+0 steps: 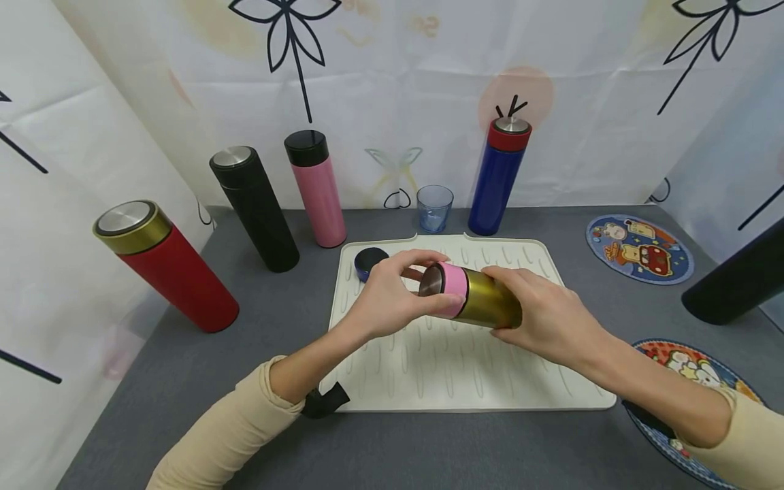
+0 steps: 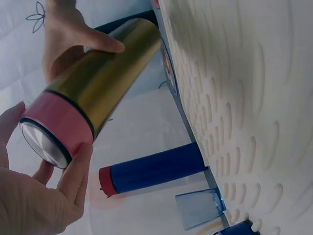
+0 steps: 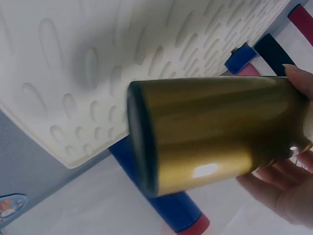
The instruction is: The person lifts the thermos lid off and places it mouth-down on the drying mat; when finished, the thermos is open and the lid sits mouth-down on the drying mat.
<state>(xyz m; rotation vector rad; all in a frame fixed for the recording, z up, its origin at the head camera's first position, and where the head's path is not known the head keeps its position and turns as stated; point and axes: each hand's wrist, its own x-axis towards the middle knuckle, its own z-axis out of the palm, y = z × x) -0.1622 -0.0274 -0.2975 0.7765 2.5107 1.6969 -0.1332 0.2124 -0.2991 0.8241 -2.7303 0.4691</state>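
A gold thermos flask [image 1: 493,299] with a pink lid [image 1: 454,289] is held tilted, nearly on its side, above a cream drying mat [image 1: 429,361]. My right hand [image 1: 548,316] grips the gold body. The fingers and thumb of my left hand [image 1: 401,292] are curled round the pink lid, whose metal top [image 2: 45,144] shows in the left wrist view. In the right wrist view the dark base of the flask faces the camera. Behind my left hand a small dark blue lid [image 1: 369,262] lies on the mat.
Along the left and back stand a red thermos [image 1: 177,272], a black one [image 1: 257,211], a pink one [image 1: 320,197], a small blue glass [image 1: 434,207] and a blue thermos [image 1: 499,180]. Two patterned round mats [image 1: 640,248] and another black flask [image 1: 738,282] are at right.
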